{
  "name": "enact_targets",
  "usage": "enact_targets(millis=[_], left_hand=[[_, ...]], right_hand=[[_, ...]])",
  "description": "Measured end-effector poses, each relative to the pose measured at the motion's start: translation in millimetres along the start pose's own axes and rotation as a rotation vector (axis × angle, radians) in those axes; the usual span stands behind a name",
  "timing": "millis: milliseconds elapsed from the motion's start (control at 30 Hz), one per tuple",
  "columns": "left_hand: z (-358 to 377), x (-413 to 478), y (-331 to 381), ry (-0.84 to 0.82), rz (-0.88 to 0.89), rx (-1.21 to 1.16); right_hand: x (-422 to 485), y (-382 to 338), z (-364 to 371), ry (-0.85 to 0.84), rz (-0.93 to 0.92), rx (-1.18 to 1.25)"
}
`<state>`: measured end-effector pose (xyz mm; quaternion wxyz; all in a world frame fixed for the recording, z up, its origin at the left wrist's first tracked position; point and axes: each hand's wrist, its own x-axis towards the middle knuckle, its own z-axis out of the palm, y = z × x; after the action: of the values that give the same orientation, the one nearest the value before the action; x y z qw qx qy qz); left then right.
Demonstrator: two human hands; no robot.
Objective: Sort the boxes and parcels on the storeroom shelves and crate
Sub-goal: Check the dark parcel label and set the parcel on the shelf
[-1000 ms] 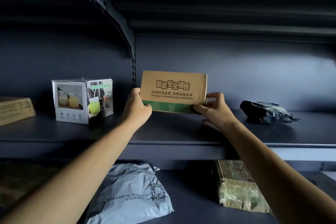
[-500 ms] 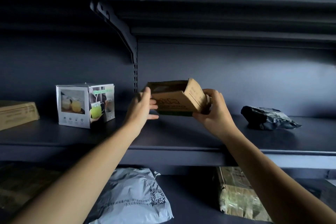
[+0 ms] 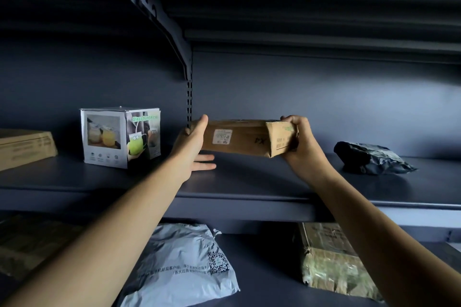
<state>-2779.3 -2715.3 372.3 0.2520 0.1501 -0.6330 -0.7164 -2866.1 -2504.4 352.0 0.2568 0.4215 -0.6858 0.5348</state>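
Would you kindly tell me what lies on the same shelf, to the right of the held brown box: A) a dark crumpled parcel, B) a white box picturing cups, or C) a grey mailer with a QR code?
A: the dark crumpled parcel lies on the shelf right of the brown box; the white cup box stands to its left.

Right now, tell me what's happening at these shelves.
A person is sorting stock. The right hand grips one end of a long brown cardboard box; the left hand steadies the other end with straight fingers, over the dark grey metal shelf. A white printed cup box stands to its left, a crumpled black plastic parcel to its right.
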Motion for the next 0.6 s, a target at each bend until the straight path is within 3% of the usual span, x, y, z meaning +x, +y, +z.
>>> enact_targets(millis=[133,233,400,600], left_hand=[[0,0,-1,0.014,0.076,-0.108],[0,3,-3,0.070,0.169,-0.137],[0,1,-2,0.144,0.280,-0.103],[2,0,-4,0.174,0.384,0.054]], right_hand=[[-1,1,0,0.022,0.030,-0.060],[1,3,-2,0.028,0.218,-0.097],[1,-4,2,0.083,0.570,0.197],[5,-12,0,0.143,0.658,0.331]])
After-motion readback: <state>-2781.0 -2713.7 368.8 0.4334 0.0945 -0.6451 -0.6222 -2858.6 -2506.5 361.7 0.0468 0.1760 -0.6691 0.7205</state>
